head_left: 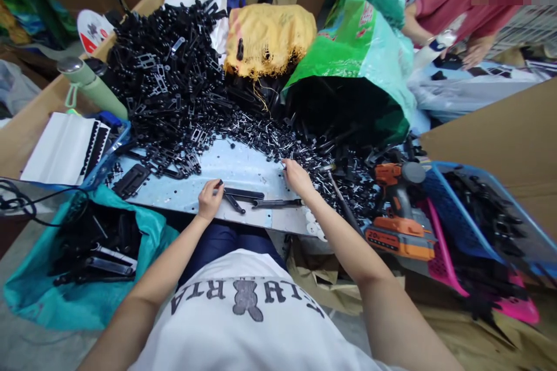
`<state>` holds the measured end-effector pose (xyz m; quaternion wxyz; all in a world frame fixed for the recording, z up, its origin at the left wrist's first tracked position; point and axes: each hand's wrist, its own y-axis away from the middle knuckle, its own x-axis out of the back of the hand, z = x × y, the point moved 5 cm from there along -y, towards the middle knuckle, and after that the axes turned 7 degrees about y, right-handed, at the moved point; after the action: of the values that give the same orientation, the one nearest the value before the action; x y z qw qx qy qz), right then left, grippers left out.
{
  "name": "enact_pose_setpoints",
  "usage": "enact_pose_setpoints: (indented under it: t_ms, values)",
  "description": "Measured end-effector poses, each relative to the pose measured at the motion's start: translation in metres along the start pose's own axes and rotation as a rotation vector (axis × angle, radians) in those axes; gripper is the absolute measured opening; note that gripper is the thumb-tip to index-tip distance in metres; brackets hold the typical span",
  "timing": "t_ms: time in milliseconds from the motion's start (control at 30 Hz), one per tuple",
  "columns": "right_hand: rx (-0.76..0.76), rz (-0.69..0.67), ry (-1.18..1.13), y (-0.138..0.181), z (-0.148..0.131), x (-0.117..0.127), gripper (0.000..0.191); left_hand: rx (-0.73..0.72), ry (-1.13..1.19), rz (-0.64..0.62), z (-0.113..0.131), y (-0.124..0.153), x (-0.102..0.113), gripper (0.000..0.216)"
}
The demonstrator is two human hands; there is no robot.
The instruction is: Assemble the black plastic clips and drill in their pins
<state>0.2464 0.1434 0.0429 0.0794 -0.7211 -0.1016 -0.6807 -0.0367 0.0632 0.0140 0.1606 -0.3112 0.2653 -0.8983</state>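
Note:
My left hand [210,200] is closed in a pinch on a small black plastic part [220,184] near the front of the pale blue work surface [243,161]. Beside it lie several long black plastic strips [243,193], one slanting toward the front edge. My right hand [298,178] has its fingertips pressed together at the edge of a spread of small screws with black heads [272,138]. A tiny pale thing shows at those fingertips, too small to name.
Black plastic parts [169,69] are heaped at back left, near a green bottle [93,87]. A yellow mesh sack [270,32] and a green bag [343,58] stand behind. An orange cordless drill [398,214] is at right, before a blue basket [483,208]. Another person's hand [478,51] is at back right.

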Motion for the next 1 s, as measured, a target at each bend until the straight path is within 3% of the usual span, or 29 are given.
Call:
enact_pose_setpoints:
  t_ms: [167, 300, 500, 667, 767, 833, 1000]
  values:
    - [0.027, 0.036, -0.362, 0.013, -0.013, 0.012, 0.016, -0.128, -0.026, -0.116, -0.002, 0.003, -0.007, 0.022]
    - [0.059, -0.105, -0.484, 0.026, -0.028, 0.02, 0.018, -0.256, -0.003, -0.243, 0.001, 0.012, -0.004, 0.023]
    - [0.26, -0.33, -0.369, 0.028, -0.061, 0.031, 0.014, -0.286, -0.005, -0.323, -0.001, 0.005, 0.0, 0.023]
    - [0.273, -0.394, -0.056, 0.016, -0.086, 0.034, 0.013, -0.303, -0.004, -0.397, -0.001, -0.001, -0.004, 0.024]
    - [0.287, -0.38, 0.023, 0.016, -0.099, 0.033, 0.012, -0.321, 0.005, -0.414, 0.0, 0.0, -0.006, 0.023]
    - [0.281, -0.348, 0.032, 0.021, -0.102, 0.03, 0.02, -0.327, 0.012, -0.42, -0.001, 0.003, -0.007, 0.023]
    - [0.332, -0.08, -0.067, 0.052, -0.086, 0.012, 0.025, -0.318, 0.0, -0.447, -0.003, 0.006, -0.003, 0.026]
